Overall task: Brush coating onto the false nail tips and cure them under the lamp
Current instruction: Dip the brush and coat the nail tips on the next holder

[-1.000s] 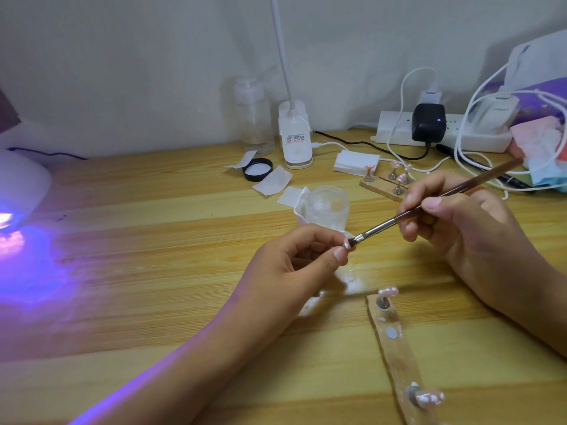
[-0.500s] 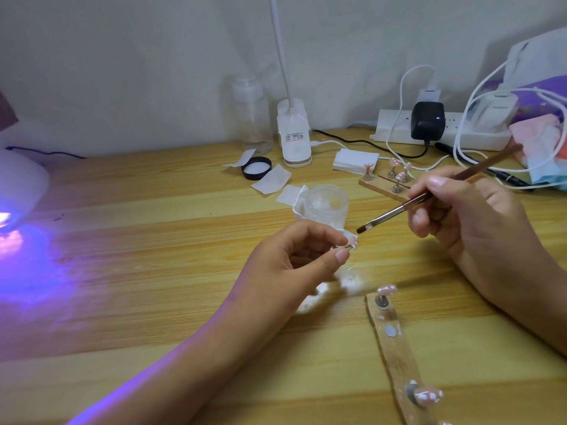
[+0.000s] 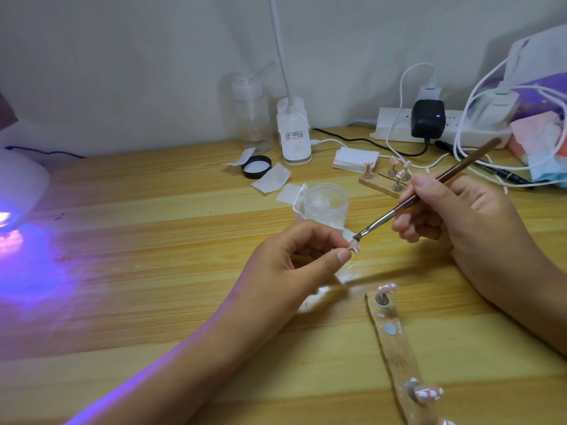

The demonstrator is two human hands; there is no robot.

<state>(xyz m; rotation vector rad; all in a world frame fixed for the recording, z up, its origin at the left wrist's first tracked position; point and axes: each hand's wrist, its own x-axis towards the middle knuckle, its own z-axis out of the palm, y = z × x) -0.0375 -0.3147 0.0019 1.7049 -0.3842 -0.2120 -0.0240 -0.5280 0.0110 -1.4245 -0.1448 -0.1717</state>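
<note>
Standing open, the jar [image 3: 330, 215] holds clear gel [image 3: 324, 200].

left hand [image 3: 285, 265] fingers pinched; right hand [image 3: 460, 216] pen-style grip.

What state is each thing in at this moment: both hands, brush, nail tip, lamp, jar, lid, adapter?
left hand, pinches the nail tip
right hand, holds the brush
brush, bristles on the nail tip
nail tip, held off the table, under the bristles
curing lamp, lit, glowing purple
clear jar, upright, open
black lid, off, lying flat
black adapter, plugged in, light on
</note>
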